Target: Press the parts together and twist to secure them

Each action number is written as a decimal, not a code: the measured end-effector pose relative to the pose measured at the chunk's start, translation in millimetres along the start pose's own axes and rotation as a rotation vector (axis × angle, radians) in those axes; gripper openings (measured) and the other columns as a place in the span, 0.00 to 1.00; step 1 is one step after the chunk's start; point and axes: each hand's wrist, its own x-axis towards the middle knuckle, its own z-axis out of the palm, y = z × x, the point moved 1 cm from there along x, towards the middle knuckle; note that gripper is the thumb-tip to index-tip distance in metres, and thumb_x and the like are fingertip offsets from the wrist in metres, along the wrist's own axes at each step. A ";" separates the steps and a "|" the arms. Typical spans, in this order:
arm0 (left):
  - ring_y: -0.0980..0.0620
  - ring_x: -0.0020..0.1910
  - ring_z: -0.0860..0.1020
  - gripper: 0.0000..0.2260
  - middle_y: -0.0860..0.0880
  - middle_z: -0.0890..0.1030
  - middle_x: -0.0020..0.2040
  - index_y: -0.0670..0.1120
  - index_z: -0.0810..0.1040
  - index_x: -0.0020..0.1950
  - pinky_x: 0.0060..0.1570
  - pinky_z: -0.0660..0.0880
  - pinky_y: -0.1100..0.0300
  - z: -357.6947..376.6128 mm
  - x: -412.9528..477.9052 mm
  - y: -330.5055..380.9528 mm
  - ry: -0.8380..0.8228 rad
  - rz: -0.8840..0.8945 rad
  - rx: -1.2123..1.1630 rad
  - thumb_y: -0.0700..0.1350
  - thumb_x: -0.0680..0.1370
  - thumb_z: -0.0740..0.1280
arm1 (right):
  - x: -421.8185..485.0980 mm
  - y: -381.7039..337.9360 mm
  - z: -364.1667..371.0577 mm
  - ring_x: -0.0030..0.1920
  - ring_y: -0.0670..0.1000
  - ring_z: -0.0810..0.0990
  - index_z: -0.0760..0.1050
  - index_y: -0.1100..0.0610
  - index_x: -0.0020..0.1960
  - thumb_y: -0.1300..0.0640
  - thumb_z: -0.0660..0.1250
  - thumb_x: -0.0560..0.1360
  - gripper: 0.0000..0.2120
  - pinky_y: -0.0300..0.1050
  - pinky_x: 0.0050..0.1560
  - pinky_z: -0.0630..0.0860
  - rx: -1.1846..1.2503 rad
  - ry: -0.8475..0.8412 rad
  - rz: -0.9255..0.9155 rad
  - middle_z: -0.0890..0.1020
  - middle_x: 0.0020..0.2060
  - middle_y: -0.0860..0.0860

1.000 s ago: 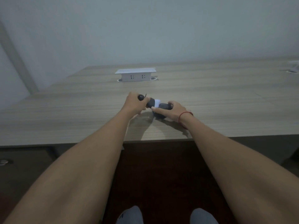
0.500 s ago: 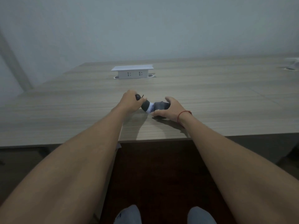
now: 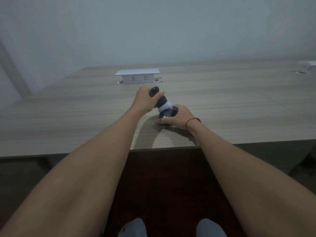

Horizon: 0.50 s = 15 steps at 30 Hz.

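**Roll tips up toward twelve o'clock**

My left hand [image 3: 145, 100] fingers clamp the dark upper end of the sock roll [image 3: 162, 106]; it now tilts steeper than a moment ago. My right hand [image 3: 177, 117] grips its base on the surface [image 3: 239, 108], at six o'clock from the socket box [image 3: 137, 76].

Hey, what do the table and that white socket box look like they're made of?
Table: wood-grain laminate or veneer, matt, judging by the even streaked grain; real wood is possible. Socket box: probably smooth white plastic, or painted metal, with a flat, uniform surface.
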 end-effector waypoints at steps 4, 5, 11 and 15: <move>0.43 0.40 0.80 0.14 0.40 0.81 0.40 0.36 0.80 0.44 0.39 0.80 0.52 5.5 -2.9 1.3 0.033 0.048 0.100 0.48 0.75 0.71 | -2.7 0.5 0.4 0.52 0.53 0.78 0.76 0.49 0.47 0.52 0.78 0.64 0.15 0.42 0.46 0.76 0.070 -0.005 -0.053 0.79 0.50 0.52; 0.44 0.39 0.77 0.13 0.42 0.79 0.39 0.38 0.78 0.42 0.37 0.76 0.56 4.7 -3.4 -1.4 0.067 0.045 0.163 0.49 0.75 0.71 | -2.2 -0.2 0.8 0.50 0.53 0.78 0.75 0.50 0.48 0.49 0.78 0.63 0.18 0.42 0.43 0.75 0.031 0.001 -0.035 0.79 0.49 0.52; 0.51 0.33 0.72 0.13 0.48 0.75 0.33 0.39 0.77 0.38 0.35 0.69 0.62 0.7 -7.3 -9.6 0.115 0.018 0.180 0.48 0.75 0.72 | -3.8 1.2 1.8 0.66 0.56 0.70 0.50 0.53 0.76 0.46 0.79 0.60 0.55 0.48 0.58 0.70 -0.001 0.055 0.009 0.68 0.69 0.55; 0.56 0.30 0.71 0.12 0.51 0.73 0.30 0.43 0.76 0.36 0.34 0.67 0.66 -2.4 -14.3 -18.5 0.121 -0.003 0.153 0.46 0.74 0.73 | -6.7 0.0 1.1 0.68 0.56 0.68 0.50 0.52 0.76 0.46 0.80 0.58 0.56 0.51 0.62 0.70 0.012 0.064 0.007 0.67 0.71 0.55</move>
